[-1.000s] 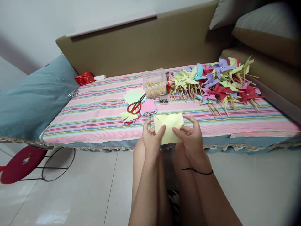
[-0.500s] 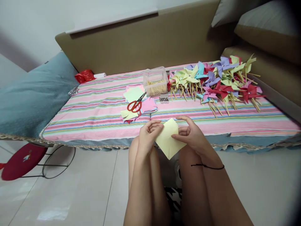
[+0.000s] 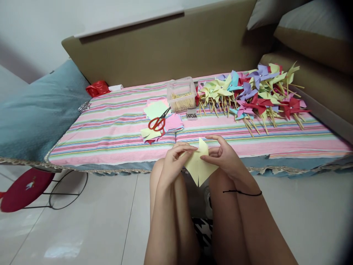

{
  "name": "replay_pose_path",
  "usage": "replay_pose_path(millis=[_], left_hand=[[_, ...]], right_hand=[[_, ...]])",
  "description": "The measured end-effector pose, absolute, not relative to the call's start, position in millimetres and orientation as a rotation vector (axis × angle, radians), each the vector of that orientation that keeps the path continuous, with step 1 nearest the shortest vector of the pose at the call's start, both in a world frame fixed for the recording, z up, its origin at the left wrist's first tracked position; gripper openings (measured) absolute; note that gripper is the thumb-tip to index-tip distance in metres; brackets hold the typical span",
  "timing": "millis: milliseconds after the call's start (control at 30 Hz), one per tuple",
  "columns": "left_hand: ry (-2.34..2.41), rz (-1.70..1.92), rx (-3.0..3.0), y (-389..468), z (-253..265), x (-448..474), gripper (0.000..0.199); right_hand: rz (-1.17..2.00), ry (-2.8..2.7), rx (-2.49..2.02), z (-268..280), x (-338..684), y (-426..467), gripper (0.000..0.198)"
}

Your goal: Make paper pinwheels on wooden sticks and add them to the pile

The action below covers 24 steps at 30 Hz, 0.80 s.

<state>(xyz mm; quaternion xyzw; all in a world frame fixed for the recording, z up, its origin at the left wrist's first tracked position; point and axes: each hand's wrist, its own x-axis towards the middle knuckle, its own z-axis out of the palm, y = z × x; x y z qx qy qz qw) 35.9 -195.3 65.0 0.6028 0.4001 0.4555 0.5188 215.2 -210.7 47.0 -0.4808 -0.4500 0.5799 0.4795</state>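
Left grip (image 3: 173, 162) and right grip (image 3: 226, 156) narrowly pinch yellow paper (image 3: 199, 167)

Soft, fairly even indoor light; glare whitens the near-left floor (image 3: 96, 221). Darkness shades the far-right corner around the cushion (image 3: 314, 23), and wide-angle distortion stretches the edges.

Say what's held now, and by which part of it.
Yellow paper, in both hands: the left hand grips its upper left part, the right hand its right side. The slit bottom corner is free.
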Motion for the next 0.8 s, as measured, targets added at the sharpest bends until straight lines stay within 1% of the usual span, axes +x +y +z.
replay_pose_path(millis=[200,300,433,500,633,800], left_hand=[[0.979,1.031,1.435,-195.5,69.2,37.8,0.014],[0.958,1.049,1.373,-194.1,64.0,38.6,0.01],[0.962,1.015,1.263,-194.4,59.3,40.2,0.025],[0.962,0.979,1.234,-194.9,59.3,41.5,0.028],[0.976,0.929,1.214,-195.1,60.5,43.7,0.025],[1.03,0.962,1.288,-195.6,61.9,44.1,0.018]], right_hand=[[1.437,-1.112,-1.174,48.0,217.5,-212.3,0.068],[1.45,-1.107,-1.171,49.7,217.0,-212.8,0.068],[1.454,-1.088,-1.166,51.2,215.5,-212.7,0.069],[1.459,-1.079,-1.161,51.8,215.2,-213.1,0.069],[1.456,-1.085,-1.153,51.9,215.8,-214.5,0.068],[1.448,-1.118,-1.164,47.3,218.5,-214.3,0.069]])
